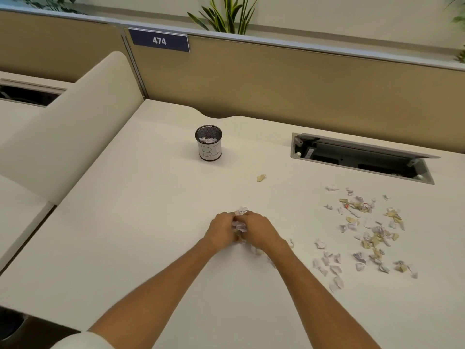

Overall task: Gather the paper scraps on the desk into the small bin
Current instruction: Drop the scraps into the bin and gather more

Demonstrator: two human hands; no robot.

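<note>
Both hands meet near the middle of the surface, a little toward its near edge. The left hand [221, 229] and the right hand [259, 229] are cupped toward each other with curled fingers, pressing a wad of crumpled paper scraps [239, 224] between them; some white paper pokes out at the fingertips on the far side, and a few bits lie beneath the right wrist.

The small mesh bin [208, 143], with a white label wrapped round it and some paper already inside, stands upright toward the far edge of the surface. It lies almost straight ahead of the joined hands and slightly to their left, well apart from them, so the left hand is marginally the nearer. The stretch of surface between hands and bin shows nothing in the way.

Most of the loose scraps [364, 233] are spread toward the right edge, below the open cable hatch [362, 157], and a single tan scrap [261, 178] lies alone between that scatter and the bin.

By my reading, one handful is gathered and ready to be carried forward to the bin; most of the job remains.
</note>
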